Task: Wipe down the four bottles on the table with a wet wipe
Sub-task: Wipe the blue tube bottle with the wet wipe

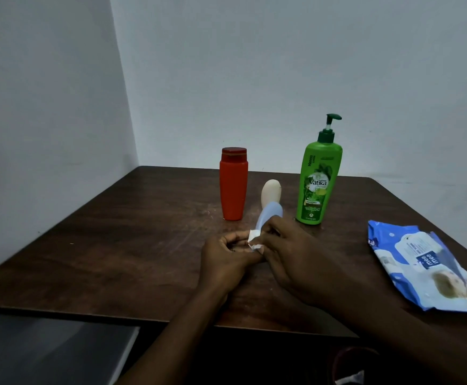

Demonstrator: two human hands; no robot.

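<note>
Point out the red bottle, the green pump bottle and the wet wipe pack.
red bottle (233, 190), head view, middle of body.
green pump bottle (317, 184), head view, front label.
wet wipe pack (427, 266), head view, top face.

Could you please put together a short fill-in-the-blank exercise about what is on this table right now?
1. The pump bottle standing at the back is ____ in colour.
2. The bottle with the round cap is ____.
3. The left hand and right hand hold a pale blue bottle and a white ____.
4. The wipes pack lies to the ____ of the hands.

Missing words: green; red; wipe; right
</note>
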